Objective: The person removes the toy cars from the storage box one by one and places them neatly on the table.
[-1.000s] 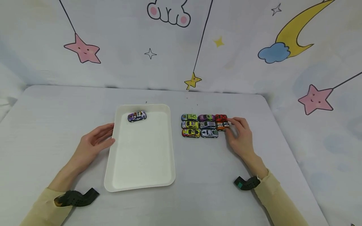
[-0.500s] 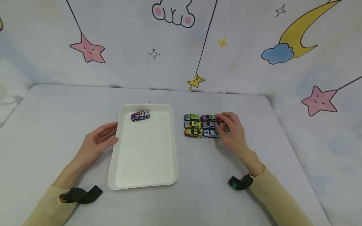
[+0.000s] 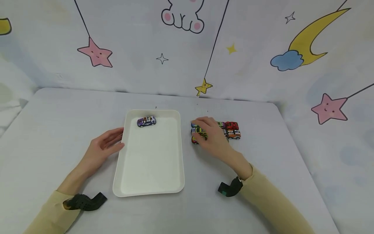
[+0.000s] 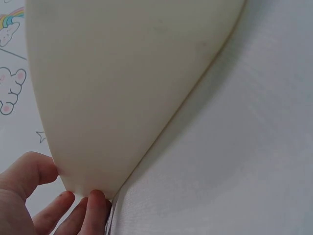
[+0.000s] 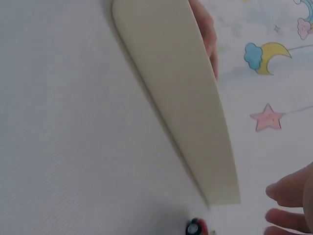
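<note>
Bench (image 3: 58, 130), grey, against a wall cloth with stars and a moon.

White tray (image 3: 150, 185), long axis running 12 to 6, sits left of centre. Left hand (image 3: 103, 148) lies at its 9 o'clock edge, fingers relaxed and straight against the rim; left wrist view shows the fingertips (image 4: 93, 205) touching the tray's outer wall. Grip holds nothing.

Purple car (image 3: 146, 121) sits inside the tray at its 12 o'clock end, long axis 9 to 3.

Cluster of toy cars (image 3: 232, 130) stands at 3 o'clock of the tray, apart from it, each car's long axis 9 to 3. Right hand (image 3: 211, 136) lies over the cluster's left column, fingers curled down onto the yellow car (image 3: 198, 131). Whether the grip has closed on it I cannot tell. Red car (image 3: 231, 125) and orange car (image 3: 233, 134) stand uncovered at the hand's 3 o'clock.

The right hand is the nearer hand to the cars.
</note>
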{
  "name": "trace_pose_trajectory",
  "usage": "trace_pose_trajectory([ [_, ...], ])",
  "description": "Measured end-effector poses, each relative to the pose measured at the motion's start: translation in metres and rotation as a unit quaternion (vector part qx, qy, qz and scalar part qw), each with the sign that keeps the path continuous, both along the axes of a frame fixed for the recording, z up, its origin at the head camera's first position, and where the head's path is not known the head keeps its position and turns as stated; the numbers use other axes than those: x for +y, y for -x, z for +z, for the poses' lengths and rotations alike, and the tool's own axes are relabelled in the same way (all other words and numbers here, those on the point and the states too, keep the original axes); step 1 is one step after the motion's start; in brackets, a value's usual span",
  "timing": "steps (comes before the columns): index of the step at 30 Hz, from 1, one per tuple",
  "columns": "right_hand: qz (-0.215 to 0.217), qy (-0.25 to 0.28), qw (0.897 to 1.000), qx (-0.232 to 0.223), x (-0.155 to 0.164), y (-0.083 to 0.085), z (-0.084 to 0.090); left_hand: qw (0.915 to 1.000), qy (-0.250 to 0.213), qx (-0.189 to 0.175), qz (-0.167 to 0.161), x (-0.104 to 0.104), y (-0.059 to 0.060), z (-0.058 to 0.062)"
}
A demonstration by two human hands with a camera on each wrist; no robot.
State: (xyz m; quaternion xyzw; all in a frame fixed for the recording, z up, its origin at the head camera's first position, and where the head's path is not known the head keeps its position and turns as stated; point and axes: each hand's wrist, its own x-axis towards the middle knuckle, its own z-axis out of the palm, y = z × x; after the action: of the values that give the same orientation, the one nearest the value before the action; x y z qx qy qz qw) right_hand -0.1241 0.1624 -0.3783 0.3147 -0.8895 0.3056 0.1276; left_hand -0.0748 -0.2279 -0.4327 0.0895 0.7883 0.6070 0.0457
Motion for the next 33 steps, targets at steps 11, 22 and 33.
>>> trace_pose_trajectory([
  [11,0.049,-0.053,0.997,-0.029,-0.054,0.008,0.020,1.0000,-0.006,-0.007,-0.001,-0.001,0.002,-0.003],
  [22,0.063,-0.131,0.986,-0.083,-0.099,0.023,0.031,0.9998,-0.009,-0.014,0.006,0.000,0.000,-0.001],
  [33,0.059,-0.204,0.970,-0.116,-0.131,0.044,0.024,0.9998,-0.019,-0.007,0.000,0.001,0.001,-0.003],
])
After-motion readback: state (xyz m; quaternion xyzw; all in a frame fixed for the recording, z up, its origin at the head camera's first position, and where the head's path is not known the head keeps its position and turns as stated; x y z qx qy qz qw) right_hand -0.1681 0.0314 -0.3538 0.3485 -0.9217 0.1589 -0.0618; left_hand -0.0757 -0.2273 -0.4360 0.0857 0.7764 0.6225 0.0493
